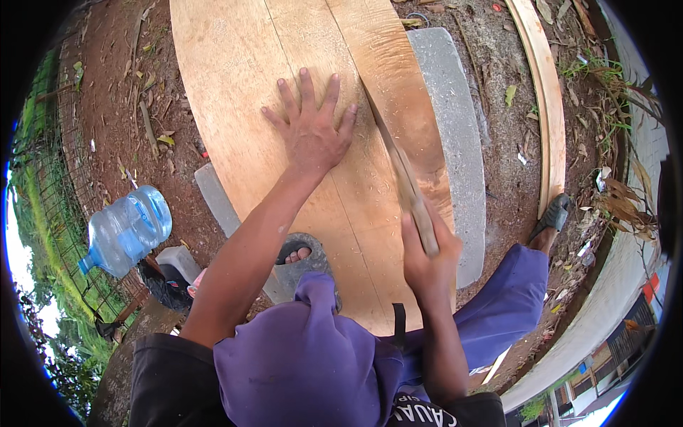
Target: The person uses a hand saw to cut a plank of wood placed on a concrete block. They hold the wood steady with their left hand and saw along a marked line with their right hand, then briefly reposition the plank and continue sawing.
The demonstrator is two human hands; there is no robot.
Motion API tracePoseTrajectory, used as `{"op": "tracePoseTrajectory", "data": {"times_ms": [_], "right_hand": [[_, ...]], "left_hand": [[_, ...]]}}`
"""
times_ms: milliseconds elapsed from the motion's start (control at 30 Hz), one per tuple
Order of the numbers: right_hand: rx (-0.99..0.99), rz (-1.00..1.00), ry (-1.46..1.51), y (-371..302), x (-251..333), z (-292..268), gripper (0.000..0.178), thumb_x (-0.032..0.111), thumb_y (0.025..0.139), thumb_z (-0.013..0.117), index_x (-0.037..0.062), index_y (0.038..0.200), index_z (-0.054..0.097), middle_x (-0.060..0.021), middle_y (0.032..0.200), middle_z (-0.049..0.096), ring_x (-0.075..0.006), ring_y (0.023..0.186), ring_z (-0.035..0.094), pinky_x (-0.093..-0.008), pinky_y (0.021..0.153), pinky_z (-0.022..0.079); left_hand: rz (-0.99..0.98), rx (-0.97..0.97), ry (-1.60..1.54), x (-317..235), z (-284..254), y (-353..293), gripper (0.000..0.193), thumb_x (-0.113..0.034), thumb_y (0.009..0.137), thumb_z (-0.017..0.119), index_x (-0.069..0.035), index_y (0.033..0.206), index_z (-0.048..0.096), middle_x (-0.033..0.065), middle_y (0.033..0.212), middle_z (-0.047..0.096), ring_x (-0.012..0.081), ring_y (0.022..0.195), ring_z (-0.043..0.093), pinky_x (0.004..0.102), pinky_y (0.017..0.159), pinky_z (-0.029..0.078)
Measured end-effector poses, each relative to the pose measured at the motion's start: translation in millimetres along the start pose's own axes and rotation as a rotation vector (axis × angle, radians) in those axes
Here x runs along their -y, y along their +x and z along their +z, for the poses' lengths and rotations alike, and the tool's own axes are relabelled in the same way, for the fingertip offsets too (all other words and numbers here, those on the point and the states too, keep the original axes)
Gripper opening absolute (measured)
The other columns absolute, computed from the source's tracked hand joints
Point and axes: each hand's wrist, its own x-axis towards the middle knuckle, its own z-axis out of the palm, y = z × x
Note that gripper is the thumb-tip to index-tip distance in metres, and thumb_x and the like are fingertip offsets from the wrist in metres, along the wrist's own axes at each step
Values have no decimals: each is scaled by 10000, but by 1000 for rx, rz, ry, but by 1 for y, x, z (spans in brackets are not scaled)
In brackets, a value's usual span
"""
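A broad sheet of plywood (228, 78) lies in front of me, with long dark lines running along it and sawdust scattered over its face. My left hand (313, 135) presses flat on the sheet, fingers spread, just left of the blade. My right hand (432, 260) is wrapped round the handle of a handsaw (398, 167), which I see nearly edge-on and slightly blurred. Its narrow blade slopes up and left, meeting the sheet along the right-hand line. The blade's far end and teeth are hidden. My sandalled left foot (302, 255) rests on the sheet below my left forearm.
Grey slabs (455, 142) show under the plywood on both sides. Long wooden strips (544, 92) lie at right, beside my right foot (549, 224). A large clear water jug (131, 231) lies tipped at left near a wire fence (46, 192). Leaves litter the soil.
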Motion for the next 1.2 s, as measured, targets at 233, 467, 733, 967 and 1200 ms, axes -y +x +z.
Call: {"op": "tracePoseTrajectory", "data": {"times_ms": [233, 467, 733, 967, 1200], "right_hand": [[38, 30, -142, -85, 3, -66, 421, 131, 918, 755, -62, 1284, 674, -160, 835, 755, -154, 680, 722, -292, 614, 542], [35, 75, -90, -88, -1, -60, 402, 74, 911, 759, -81, 1272, 674, -175, 912, 776, -145, 727, 733, -271, 639, 548], [29, 27, -75, -48, 3, -34, 418, 123, 937, 738, -84, 1291, 657, -142, 819, 733, -119, 686, 694, -289, 611, 533], [10, -76, -146, -108, -12, -60, 465, 74, 905, 750, -111, 1316, 635, -175, 883, 759, -191, 696, 729, -312, 656, 563], [-23, -6, -7, -10, -6, -1, 422, 97, 918, 767, -65, 1294, 666, -115, 723, 684, -147, 584, 647, -317, 563, 506]], "left_hand": [[7, -25, 24, 3, 6, 0, 600, -552, 1031, 504, -261, 1555, 486, 223, 1669, 278, 559, 1531, 146, 839, 1105, 107], [10, -55, -16, 2, 3, 0, 603, -554, 1035, 495, -248, 1555, 488, 232, 1664, 284, 566, 1523, 162, 844, 1099, 106], [10, -48, 2, 10, 9, -2, 620, -582, 1032, 485, -254, 1558, 487, 233, 1674, 269, 562, 1532, 142, 836, 1111, 84], [12, -47, -74, 3, 10, -2, 642, -613, 1032, 449, -247, 1557, 492, 250, 1676, 251, 564, 1542, 90, 847, 1113, 29], [12, -24, -2, 5, 8, -2, 633, -598, 1034, 460, -261, 1570, 468, 243, 1679, 250, 560, 1538, 120, 825, 1127, 58]]}}
